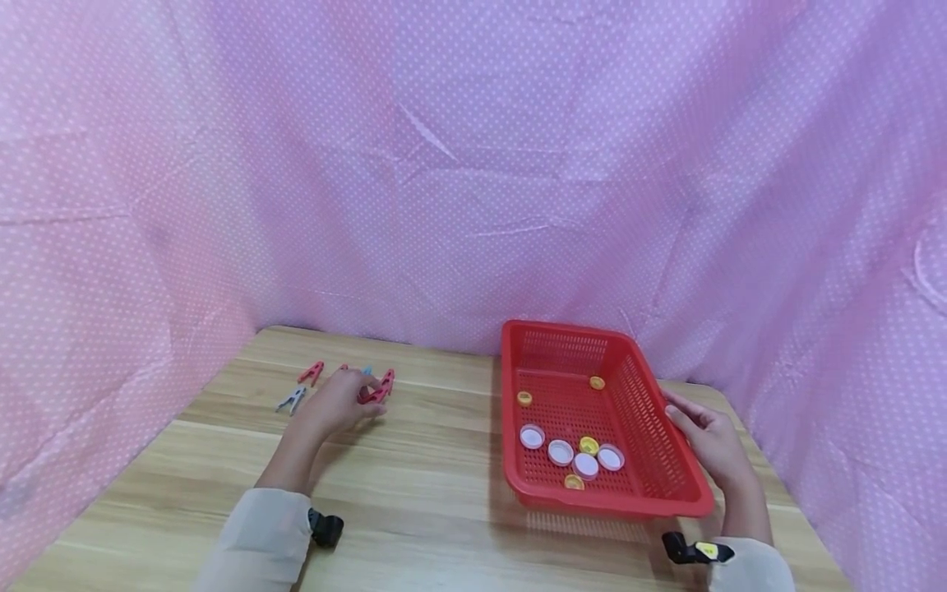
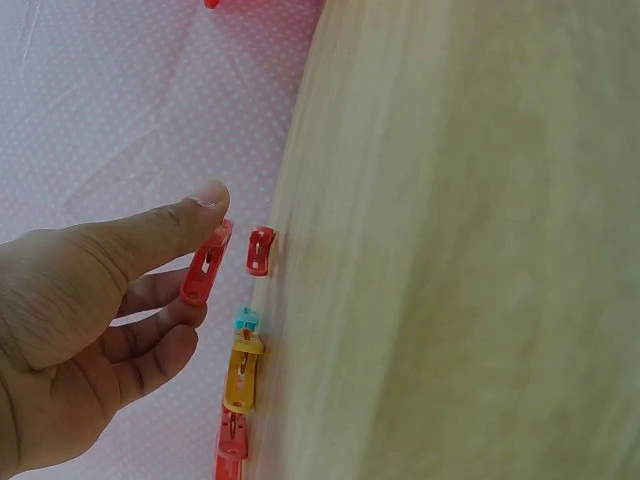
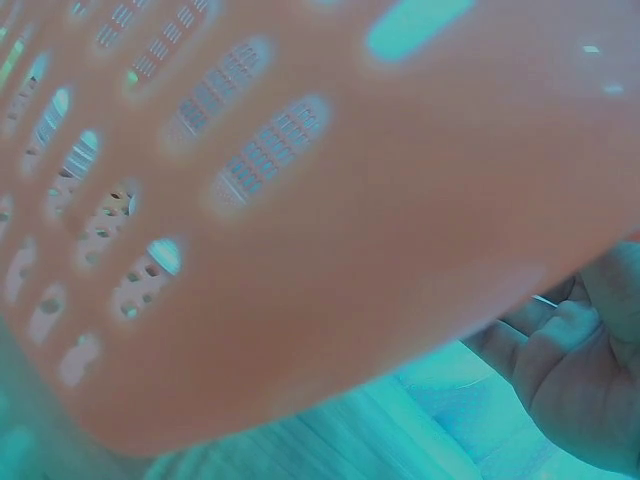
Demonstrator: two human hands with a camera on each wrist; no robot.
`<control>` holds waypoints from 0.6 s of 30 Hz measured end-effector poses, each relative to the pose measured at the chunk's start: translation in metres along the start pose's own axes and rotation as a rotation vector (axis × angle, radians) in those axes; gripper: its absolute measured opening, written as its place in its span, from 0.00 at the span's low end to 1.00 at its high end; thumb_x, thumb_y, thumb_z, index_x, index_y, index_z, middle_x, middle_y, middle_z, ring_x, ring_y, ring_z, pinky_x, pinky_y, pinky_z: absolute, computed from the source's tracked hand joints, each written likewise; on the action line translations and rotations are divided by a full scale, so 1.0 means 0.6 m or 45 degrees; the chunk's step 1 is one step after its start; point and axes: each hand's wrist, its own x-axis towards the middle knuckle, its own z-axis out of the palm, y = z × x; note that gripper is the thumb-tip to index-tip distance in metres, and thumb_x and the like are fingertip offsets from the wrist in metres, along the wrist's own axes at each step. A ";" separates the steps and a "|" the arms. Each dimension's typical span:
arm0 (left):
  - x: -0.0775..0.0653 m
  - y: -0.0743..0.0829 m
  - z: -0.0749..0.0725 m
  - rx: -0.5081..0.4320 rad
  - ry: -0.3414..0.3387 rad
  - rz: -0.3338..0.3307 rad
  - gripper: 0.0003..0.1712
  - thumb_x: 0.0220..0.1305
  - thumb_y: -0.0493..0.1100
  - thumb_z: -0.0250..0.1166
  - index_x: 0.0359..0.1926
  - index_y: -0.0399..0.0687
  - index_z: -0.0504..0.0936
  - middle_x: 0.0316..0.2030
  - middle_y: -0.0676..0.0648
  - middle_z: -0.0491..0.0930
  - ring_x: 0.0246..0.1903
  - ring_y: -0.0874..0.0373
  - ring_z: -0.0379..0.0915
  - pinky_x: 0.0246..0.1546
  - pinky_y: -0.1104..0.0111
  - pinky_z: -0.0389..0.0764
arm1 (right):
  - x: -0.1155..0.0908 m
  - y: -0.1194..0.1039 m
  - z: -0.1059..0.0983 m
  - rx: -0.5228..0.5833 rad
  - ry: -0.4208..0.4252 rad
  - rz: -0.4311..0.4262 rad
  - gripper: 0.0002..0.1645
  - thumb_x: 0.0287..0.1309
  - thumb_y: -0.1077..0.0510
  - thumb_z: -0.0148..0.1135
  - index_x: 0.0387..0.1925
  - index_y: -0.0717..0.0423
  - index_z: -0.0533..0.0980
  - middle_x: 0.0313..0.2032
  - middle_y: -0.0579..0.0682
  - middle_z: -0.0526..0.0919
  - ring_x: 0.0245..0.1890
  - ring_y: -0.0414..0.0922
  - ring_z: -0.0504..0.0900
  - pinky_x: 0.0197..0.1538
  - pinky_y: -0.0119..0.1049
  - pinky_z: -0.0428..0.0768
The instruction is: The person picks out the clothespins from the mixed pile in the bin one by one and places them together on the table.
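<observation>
My left hand (image 1: 342,403) pinches a red clothespin (image 2: 207,262) between thumb and fingers, close over the left part of the table. Just beyond it lies another red clothespin (image 2: 260,250); a blue clothespin (image 2: 246,318) and a yellow clothespin (image 2: 241,372) are in line nearby, partly hidden by the hand in the head view. My right hand (image 1: 713,448) grips the right rim of a red plastic basket (image 1: 614,503), thumb over the edge and fingers outside. In the basket lie several white round caps (image 1: 561,452) and several yellow caps (image 1: 588,446).
Left of my left hand, a red clothespin (image 1: 311,372) and a grey clothespin (image 1: 292,400) rest on the wooden table (image 1: 422,469). Pink dotted cloth (image 1: 459,205) hangs behind and along both sides of the table.
</observation>
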 end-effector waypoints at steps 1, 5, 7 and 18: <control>0.000 0.000 0.001 -0.005 0.002 -0.004 0.21 0.61 0.44 0.76 0.52 0.38 0.86 0.32 0.51 0.82 0.31 0.59 0.73 0.34 0.64 0.77 | -0.001 0.000 0.001 0.000 0.002 0.005 0.37 0.74 0.43 0.56 0.75 0.58 0.65 0.45 0.43 0.88 0.36 0.47 0.89 0.38 0.42 0.88; 0.000 0.000 0.005 -0.018 0.000 -0.013 0.13 0.60 0.43 0.76 0.43 0.42 0.88 0.29 0.52 0.81 0.28 0.58 0.70 0.30 0.65 0.72 | -0.001 -0.003 0.002 -0.011 0.014 0.006 0.37 0.74 0.42 0.56 0.75 0.57 0.65 0.48 0.49 0.87 0.36 0.46 0.89 0.38 0.42 0.88; -0.001 0.000 0.006 -0.014 -0.005 -0.020 0.09 0.61 0.43 0.76 0.36 0.44 0.87 0.28 0.52 0.79 0.27 0.58 0.68 0.28 0.65 0.70 | -0.001 -0.004 0.002 -0.021 0.014 -0.002 0.37 0.74 0.42 0.56 0.75 0.58 0.65 0.48 0.49 0.87 0.36 0.45 0.89 0.38 0.41 0.88; -0.005 0.004 0.011 0.016 -0.036 -0.052 0.12 0.59 0.43 0.77 0.28 0.43 0.83 0.26 0.51 0.77 0.28 0.58 0.69 0.31 0.64 0.71 | -0.001 0.005 0.002 0.005 0.008 -0.004 0.37 0.74 0.42 0.56 0.75 0.58 0.65 0.45 0.40 0.88 0.37 0.45 0.89 0.39 0.42 0.88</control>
